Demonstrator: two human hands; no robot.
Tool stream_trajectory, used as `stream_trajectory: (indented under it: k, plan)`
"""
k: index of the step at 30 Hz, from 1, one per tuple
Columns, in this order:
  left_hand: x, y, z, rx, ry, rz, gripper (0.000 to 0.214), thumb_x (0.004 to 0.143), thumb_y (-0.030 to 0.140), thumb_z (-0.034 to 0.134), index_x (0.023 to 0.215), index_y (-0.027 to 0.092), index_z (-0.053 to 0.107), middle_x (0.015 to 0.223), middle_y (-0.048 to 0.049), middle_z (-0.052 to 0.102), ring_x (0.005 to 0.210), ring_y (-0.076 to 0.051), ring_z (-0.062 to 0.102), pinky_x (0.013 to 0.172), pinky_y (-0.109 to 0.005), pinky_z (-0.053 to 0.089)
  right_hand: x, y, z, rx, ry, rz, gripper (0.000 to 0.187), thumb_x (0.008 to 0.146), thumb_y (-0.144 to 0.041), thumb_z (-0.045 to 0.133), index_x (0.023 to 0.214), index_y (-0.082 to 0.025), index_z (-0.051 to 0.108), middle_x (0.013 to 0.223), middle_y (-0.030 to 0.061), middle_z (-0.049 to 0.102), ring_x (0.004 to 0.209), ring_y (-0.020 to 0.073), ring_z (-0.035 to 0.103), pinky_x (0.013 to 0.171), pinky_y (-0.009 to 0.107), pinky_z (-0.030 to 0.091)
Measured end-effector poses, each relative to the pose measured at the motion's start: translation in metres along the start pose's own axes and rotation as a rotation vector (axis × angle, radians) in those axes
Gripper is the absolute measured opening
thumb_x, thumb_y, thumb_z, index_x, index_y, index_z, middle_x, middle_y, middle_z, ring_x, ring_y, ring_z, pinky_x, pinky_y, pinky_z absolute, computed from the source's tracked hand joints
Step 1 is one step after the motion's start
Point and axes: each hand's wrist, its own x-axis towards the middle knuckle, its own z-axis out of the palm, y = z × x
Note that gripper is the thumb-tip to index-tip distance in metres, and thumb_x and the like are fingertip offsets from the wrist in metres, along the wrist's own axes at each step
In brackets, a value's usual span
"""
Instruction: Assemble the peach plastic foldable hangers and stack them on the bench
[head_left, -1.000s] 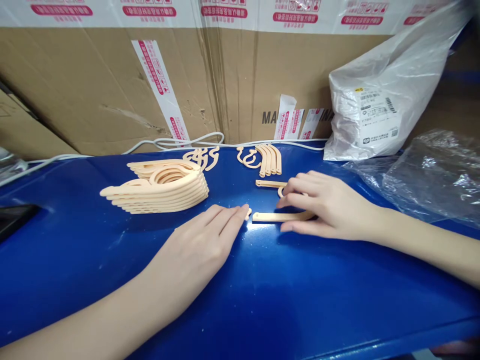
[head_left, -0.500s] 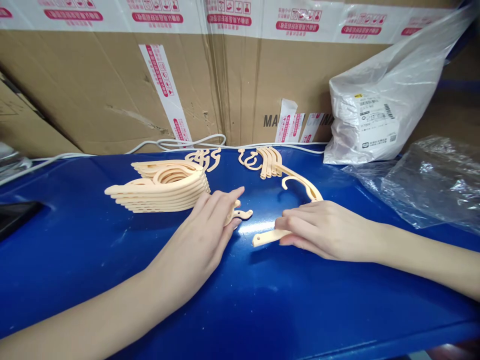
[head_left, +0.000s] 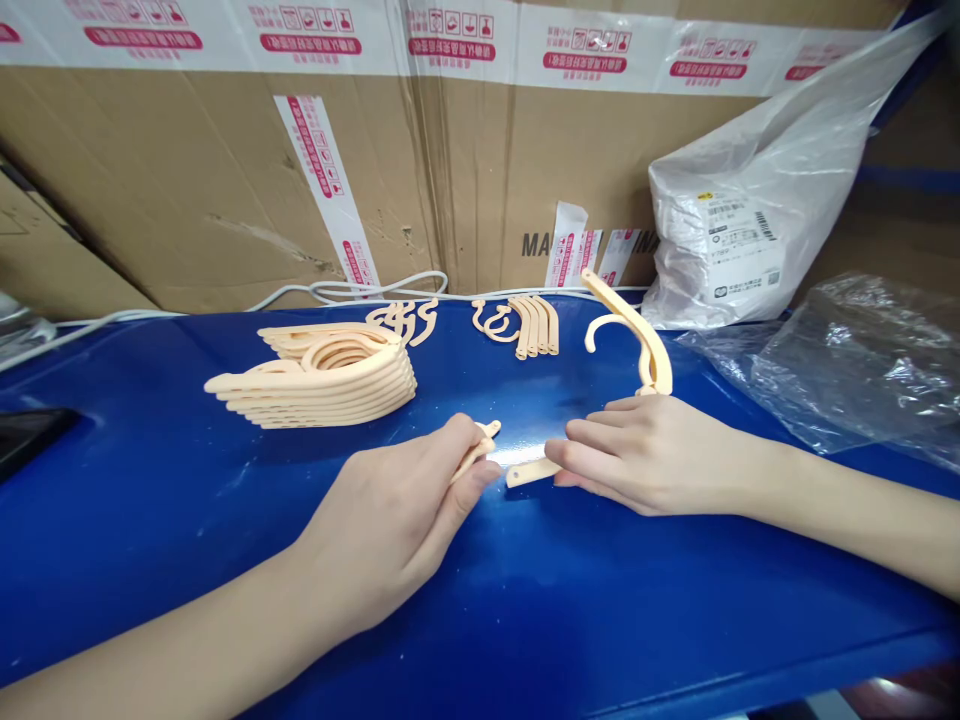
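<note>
My left hand is closed around small cream plastic hanger pieces, whose ends stick out past the fingertips. Opposite it, my right hand grips a cream folding hanger. One arm and the hook of that hanger rise beyond the knuckles, while another arm end points left toward my left hand, apart from it. The hanger's middle is hidden under my right fingers. Left of centre lies a stack of folded cream hangers. Behind my hands are loose hooks and several curved hanger arms.
The blue tabletop carries everything. Cardboard boxes stand along the back, with a white cable at their foot. A white plastic bag and crumpled clear plastic lie at right. A dark flat object sits far left.
My left hand has turned, curled its forefinger in and come slightly lower with the small pieces. In my right hand the hanger has tilted, its far arm now pointing up higher.
</note>
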Motion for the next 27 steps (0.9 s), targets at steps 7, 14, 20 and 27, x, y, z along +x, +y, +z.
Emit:
stream_trajectory:
  k: [7,14,20,27]
  plan:
    - [-0.0014,0.0041,-0.0007,0.072,-0.026,-0.011,0.020,0.101,0.027,0.028,0.085,0.022,0.039,0.064,0.0065,0.046,0.048,-0.010,0.046,0.046,-0.023,0.033,0.0001,-0.0011,-0.0025,-0.002,0.054,0.008,0.028,0.100,-0.029,0.040,0.088,-0.016,0.062,0.060,-0.0031,0.058,0.047,0.0127,0.050,0.047,0.030,0.034]
    - [0.0002,0.0005,0.0037,0.149,0.016,0.051,0.021,0.104,0.031,0.029,0.106,0.020,0.047,0.081,0.0013,0.061,0.066,-0.015,0.063,0.054,-0.025,0.045,0.0039,-0.0025,-0.0002,0.064,0.089,0.089,0.029,0.103,-0.028,0.039,0.098,-0.013,0.064,0.073,0.0001,0.068,0.059,0.0125,0.063,0.053,0.028,0.043]
    - [0.0031,-0.0009,0.0034,0.221,-0.002,0.070,0.032,0.105,0.034,0.025,0.110,0.018,0.052,0.093,-0.0013,0.068,0.084,-0.018,0.069,0.063,-0.030,0.052,0.0041,-0.0032,0.0021,0.301,0.005,0.188,0.029,0.104,-0.029,0.035,0.108,-0.015,0.060,0.086,0.0018,0.071,0.064,0.0125,0.066,0.058,0.026,0.047]
    - [0.0021,-0.0043,0.0070,0.113,-0.031,0.019,0.030,0.106,0.034,0.026,0.114,0.022,0.053,0.100,0.0025,0.069,0.090,-0.014,0.070,0.066,-0.026,0.050,0.0039,-0.0021,0.0040,0.303,0.036,0.209,0.029,0.104,-0.031,0.036,0.108,-0.016,0.060,0.083,0.0008,0.071,0.059,0.0116,0.062,0.056,0.025,0.044]
